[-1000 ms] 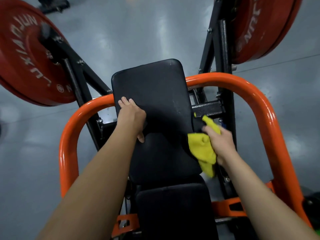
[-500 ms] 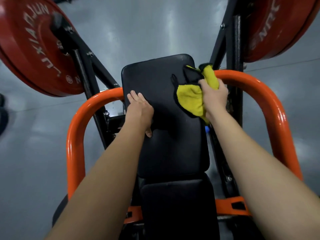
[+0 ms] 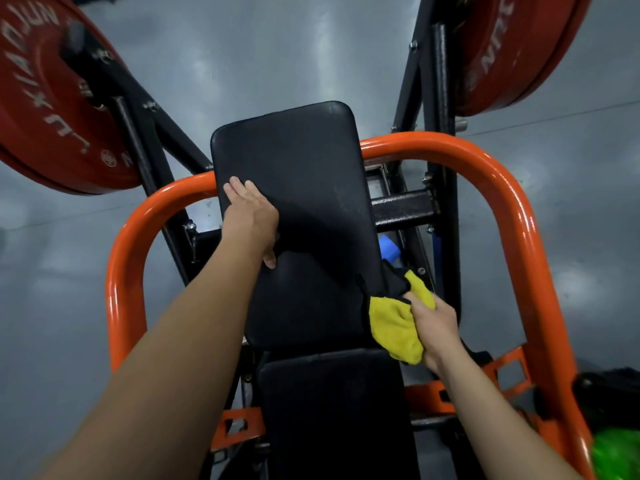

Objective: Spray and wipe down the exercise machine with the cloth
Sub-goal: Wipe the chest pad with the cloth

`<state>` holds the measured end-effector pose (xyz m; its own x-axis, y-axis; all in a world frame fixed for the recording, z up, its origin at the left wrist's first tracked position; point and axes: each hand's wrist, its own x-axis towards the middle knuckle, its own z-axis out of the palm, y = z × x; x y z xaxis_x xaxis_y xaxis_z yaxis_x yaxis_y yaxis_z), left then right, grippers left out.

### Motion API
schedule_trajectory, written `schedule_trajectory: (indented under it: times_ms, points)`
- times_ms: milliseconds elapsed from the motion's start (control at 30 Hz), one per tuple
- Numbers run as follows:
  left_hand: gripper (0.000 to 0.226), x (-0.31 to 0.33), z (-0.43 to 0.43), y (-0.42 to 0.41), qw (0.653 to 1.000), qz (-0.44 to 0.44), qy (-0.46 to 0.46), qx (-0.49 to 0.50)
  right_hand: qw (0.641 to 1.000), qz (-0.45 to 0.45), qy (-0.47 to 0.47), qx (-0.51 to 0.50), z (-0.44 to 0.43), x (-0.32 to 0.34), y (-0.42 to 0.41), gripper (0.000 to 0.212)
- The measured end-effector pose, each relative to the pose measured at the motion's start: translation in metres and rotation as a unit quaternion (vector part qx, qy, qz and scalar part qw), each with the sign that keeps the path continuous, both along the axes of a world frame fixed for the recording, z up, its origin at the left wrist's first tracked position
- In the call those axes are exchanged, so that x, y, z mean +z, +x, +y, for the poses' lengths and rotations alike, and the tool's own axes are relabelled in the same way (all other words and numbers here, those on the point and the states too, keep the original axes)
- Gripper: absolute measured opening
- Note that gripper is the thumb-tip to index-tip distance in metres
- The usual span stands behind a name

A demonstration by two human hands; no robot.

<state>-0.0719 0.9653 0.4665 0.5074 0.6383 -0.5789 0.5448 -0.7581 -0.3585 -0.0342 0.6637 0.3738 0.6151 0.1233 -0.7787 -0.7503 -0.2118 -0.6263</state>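
The exercise machine has a black back pad (image 3: 304, 188) and a black seat pad (image 3: 332, 410) below it, ringed by an orange tube frame (image 3: 498, 174). My left hand (image 3: 251, 216) rests on the pad's left edge, fingers straight over the side and thumb on the face. My right hand (image 3: 433, 327) grips a yellow cloth with a black edge (image 3: 394, 323) and presses it against the lower right edge of the back pad. No spray bottle shows clearly.
Red weight plates hang at the upper left (image 3: 45, 109) and upper right (image 3: 512, 46) on black arms. A blue part (image 3: 389, 247) sits behind the pad's right side. A green object (image 3: 613, 452) lies at the bottom right. Grey floor lies all around.
My right hand has swept the cloth down from the pad's upper right corner to its lower right edge. My left hand has stayed on the left edge.
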Motion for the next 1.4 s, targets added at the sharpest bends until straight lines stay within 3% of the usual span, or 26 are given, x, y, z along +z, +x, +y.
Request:
schedule_trajectory:
  times_ms: [167,267,333,433,533,633,700,867,967,1067,1133,1233,1333,1400]
  points:
    - [0.166,-0.006,0.006,-0.013,0.998,-0.058,-0.017,0.006,0.987,-0.153,0.026,-0.039,0.056,0.035,0.050,0.009]
    - [0.165,-0.008,0.006,-0.013,0.998,-0.065,-0.020,-0.004,0.967,-0.247,0.054,-0.043,0.102,0.062,0.092,0.026]
    - [0.162,-0.009,0.008,-0.014,0.997,-0.073,-0.017,-0.011,0.951,-0.309,0.005,0.023,0.124,0.068,0.101,0.042]
    - [0.159,-0.011,0.012,-0.019,0.995,-0.095,-0.018,-0.020,0.899,-0.381,-0.114,0.184,0.138,0.051,0.082,0.047]
    - [0.159,-0.013,0.015,-0.027,0.993,-0.110,-0.027,-0.028,0.836,-0.491,-0.163,0.181,0.134,0.037,0.046,0.043]
    - [0.150,-0.016,0.015,-0.030,0.990,-0.135,-0.013,-0.027,0.709,-0.652,-0.179,0.201,0.125,0.016,0.003,0.038]
    - [0.148,-0.017,0.015,-0.031,0.989,-0.145,-0.011,-0.024,0.661,-0.692,-0.143,0.254,0.118,0.001,-0.029,0.036]
    - [0.160,-0.024,0.024,-0.045,0.979,-0.200,-0.046,-0.010,0.616,-0.724,-0.084,0.298,0.116,-0.008,-0.018,0.041]
    - [0.158,-0.027,0.034,-0.060,0.956,-0.270,-0.110,0.018,0.636,-0.714,-0.135,0.261,0.153,0.008,0.027,0.039]
    - [0.145,-0.033,0.040,-0.076,0.933,-0.326,-0.148,0.021,0.677,-0.678,-0.195,0.210,0.204,0.031,0.063,0.042]
    - [0.119,-0.038,0.043,-0.080,0.922,-0.360,-0.141,0.016,0.676,-0.675,-0.205,0.215,0.223,0.040,0.082,0.045]
    - [0.059,-0.038,0.048,-0.069,0.887,-0.460,-0.016,-0.016,0.653,-0.701,-0.183,0.222,0.222,0.033,0.094,0.051]
    - [0.037,-0.034,0.055,-0.036,0.846,-0.531,0.042,-0.035,0.604,-0.753,-0.133,0.226,0.207,0.018,0.086,0.052]
    - [0.029,-0.036,0.059,-0.006,0.825,-0.560,0.058,-0.047,0.566,-0.767,-0.096,0.286,0.195,0.015,0.091,0.072]
